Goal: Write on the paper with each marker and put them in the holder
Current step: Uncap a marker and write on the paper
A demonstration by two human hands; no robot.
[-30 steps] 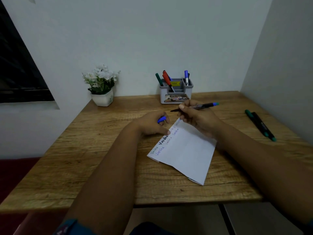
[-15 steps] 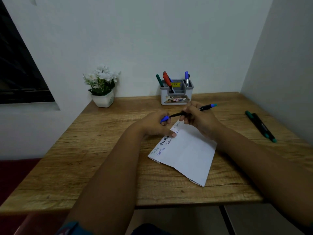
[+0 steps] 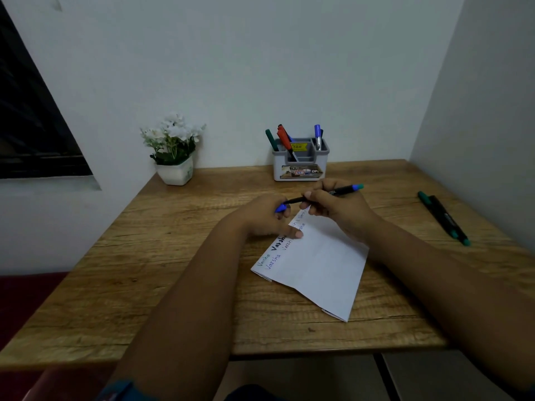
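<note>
A white folded paper [image 3: 318,264] with several handwritten words lies at the table's middle. My right hand [image 3: 335,209] grips a black marker with a blue end [image 3: 341,191] above the paper's top edge. My left hand [image 3: 266,218] holds the blue cap [image 3: 280,208], which sits on the marker's tip; one left finger presses on the paper. A grey-white holder [image 3: 301,169] at the back wall holds green, red and blue markers. Two green-ended black markers [image 3: 443,217] lie at the table's right.
A white pot with white flowers [image 3: 173,157] stands at the back left. The wooden table [image 3: 144,256] sits in a corner, with walls behind and to the right. A dark window is on the left.
My hands have come together: the marker's tip has moved left into the blue cap held by my left hand. The paper has stayed put.
</note>
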